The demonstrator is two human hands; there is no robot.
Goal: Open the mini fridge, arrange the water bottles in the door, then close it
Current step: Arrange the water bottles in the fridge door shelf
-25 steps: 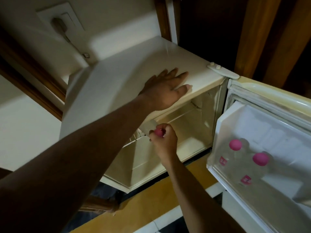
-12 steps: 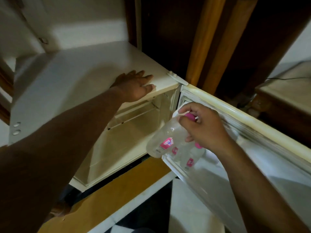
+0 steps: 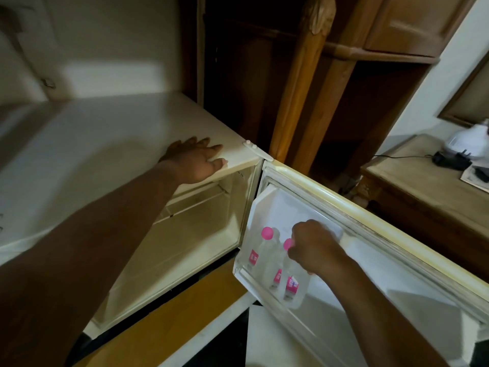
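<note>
Head: cream fridge top (dim), wooden side table.

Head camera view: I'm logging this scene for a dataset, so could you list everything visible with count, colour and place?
Mini fridge: one, cream, left, cavity open.
Fridge door: one, cream, swung open to the right.
Water bottles: three visible, clear with pink caps and labels, standing in the door shelf.
Wooden posts: two, light brown, behind the fridge.
Side table: one, wooden, far right.
White appliance: one, on the side table; type unclear.
Black plug and cord: one, on the side table.
Left hand: flat on the fridge top's front edge.
Right hand: closed around a bottle's top in the door shelf.
</note>
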